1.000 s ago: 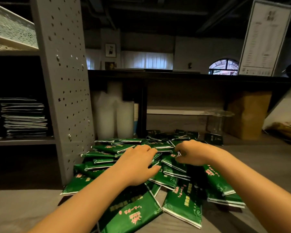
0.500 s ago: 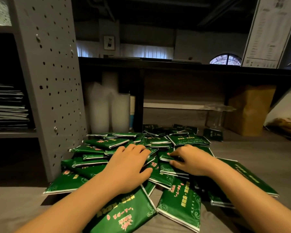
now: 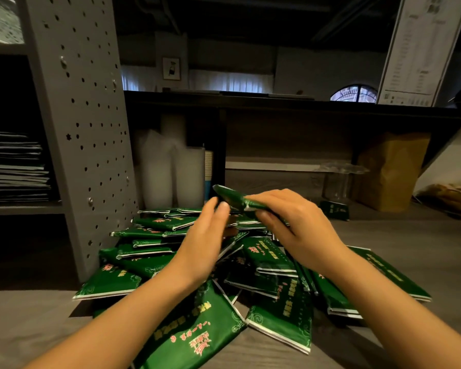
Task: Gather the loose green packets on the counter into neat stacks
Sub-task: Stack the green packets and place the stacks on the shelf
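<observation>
A loose heap of green packets [image 3: 155, 265] with red and gold print is spread over the grey counter [image 3: 410, 251], overlapping at many angles. My right hand [image 3: 296, 225] is raised above the heap and grips one green packet [image 3: 232, 199], which sticks out to the left, seen edge-on. My left hand [image 3: 205, 243] hovers beside it with straight fingers, its fingertips close to the packet's free end; contact cannot be told. One dark packet [image 3: 334, 210] lies apart at the back right.
A grey perforated post [image 3: 85, 134] stands just left of the heap, with stacked sheets [image 3: 14, 166] on a shelf behind it. White cup stacks [image 3: 171, 169], a clear glass vessel [image 3: 338, 179] and a brown paper bag [image 3: 389, 169] line the back under a dark shelf.
Both hands rose off the heap. My right hand lifted one packet from the pile, and my left hand left the packets and came up beside it.
</observation>
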